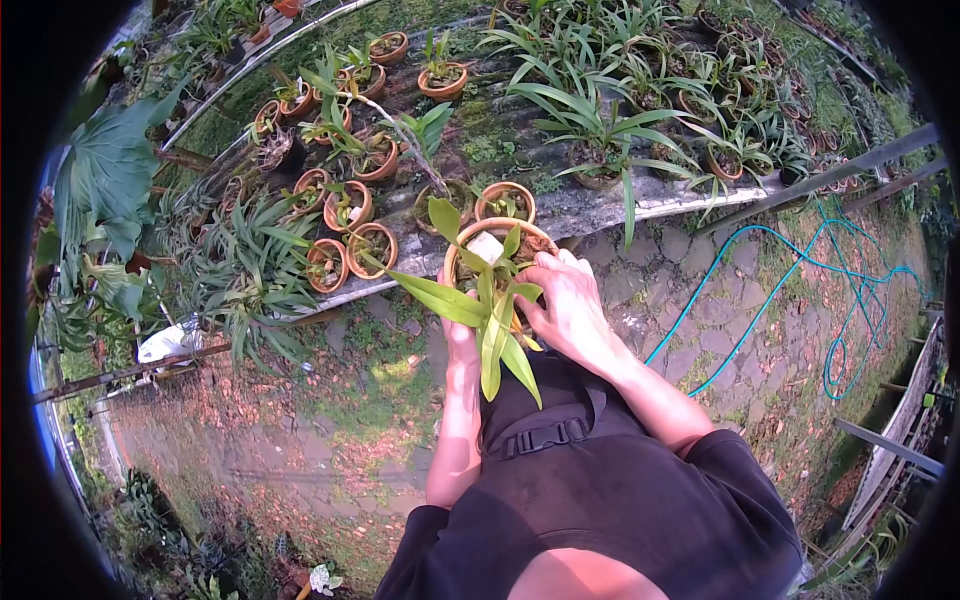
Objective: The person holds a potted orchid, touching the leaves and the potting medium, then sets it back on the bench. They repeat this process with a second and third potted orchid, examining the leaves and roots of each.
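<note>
A terracotta pot [451,266] is held up in front of my body, at the edge of the plant bench. In it grows a plant with long yellow-green leaves [493,345] that hang over the near rim, and a white tag [486,248] stands among them. My left hand [461,330] is wrapped round the pot's left side, partly hidden by a leaf. At the right rim my right hand [566,303] has its fingers curled in at the plant's base, next to brown dry matter [533,246]. What the fingertips pinch is hidden.
Several small potted plants [347,205] stand on the mossy bench at left, and more leafy pots [610,140] at right. A smaller terracotta pot [505,200] sits just beyond the held one. A teal hose [745,328] lies on the paving at right.
</note>
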### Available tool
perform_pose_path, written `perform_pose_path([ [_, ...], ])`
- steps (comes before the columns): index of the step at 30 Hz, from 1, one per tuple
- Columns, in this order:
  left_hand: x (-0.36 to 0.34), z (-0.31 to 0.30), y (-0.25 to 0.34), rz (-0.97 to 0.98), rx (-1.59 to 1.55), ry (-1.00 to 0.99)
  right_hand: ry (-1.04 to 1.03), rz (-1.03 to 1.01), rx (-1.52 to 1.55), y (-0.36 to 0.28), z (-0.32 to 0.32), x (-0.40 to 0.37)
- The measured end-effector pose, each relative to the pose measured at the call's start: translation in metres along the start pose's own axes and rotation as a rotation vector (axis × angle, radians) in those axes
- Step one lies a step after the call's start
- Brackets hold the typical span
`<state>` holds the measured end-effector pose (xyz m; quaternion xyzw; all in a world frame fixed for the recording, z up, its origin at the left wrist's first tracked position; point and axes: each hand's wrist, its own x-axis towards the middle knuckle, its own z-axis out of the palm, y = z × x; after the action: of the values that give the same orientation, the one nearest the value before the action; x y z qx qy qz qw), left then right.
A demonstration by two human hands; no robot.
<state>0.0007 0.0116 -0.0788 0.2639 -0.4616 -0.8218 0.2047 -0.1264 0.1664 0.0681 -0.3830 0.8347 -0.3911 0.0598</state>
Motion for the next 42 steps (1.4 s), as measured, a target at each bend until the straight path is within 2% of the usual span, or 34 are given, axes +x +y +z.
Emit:
perform_pose_path([
  [3, -0.003, -0.001, 0.001, 0.0, -0.01, 0.001, -0.045, -0.013, -0.007, -0.002, -0.004, -0.002],
  [6, -0.006, -0.002, 0.002, -0.002, -0.024, 0.007, -0.057, -0.026, 0.16, 0.0, -0.009, -0.001],
  [9, -0.007, -0.001, 0.004, -0.004, -0.041, 0.011, -0.113, 0.043, 0.434, -0.005, -0.033, -0.002],
  [11, -0.011, -0.002, 0.006, 0.001, -0.039, 0.014, -0.045, -0.055, 0.29, -0.001, -0.049, -0.005],
  [13, -0.011, -0.002, 0.006, 0.006, -0.046, 0.015, -0.023, -0.067, -0.085, 0.002, -0.065, -0.008],
  [14, -0.01, -0.002, 0.006, 0.007, -0.048, 0.013, -0.045, -0.003, -0.246, 0.001, -0.071, -0.011],
  [17, -0.008, 0.002, 0.008, 0.009, -0.053, 0.0, -0.017, 0.006, -0.344, -0.004, -0.08, -0.017],
  [21, -0.009, 0.009, 0.009, 0.013, -0.055, -0.029, -0.054, -0.073, -0.015, -0.012, -0.05, -0.006],
  [25, -0.009, 0.013, 0.007, 0.013, -0.066, -0.044, -0.05, -0.065, -0.139, -0.014, -0.02, -0.002],
  [34, -0.011, 0.015, 0.006, 0.017, -0.105, -0.05, -0.006, -0.029, -0.042, -0.011, -0.005, -0.002],
  [40, -0.011, 0.014, 0.006, 0.019, -0.126, -0.047, 0.075, -0.127, -0.039, -0.008, 0.005, -0.001],
  [42, -0.01, 0.01, 0.005, 0.016, -0.136, -0.042, -0.022, -0.125, 0.011, -0.01, -0.004, -0.001],
])
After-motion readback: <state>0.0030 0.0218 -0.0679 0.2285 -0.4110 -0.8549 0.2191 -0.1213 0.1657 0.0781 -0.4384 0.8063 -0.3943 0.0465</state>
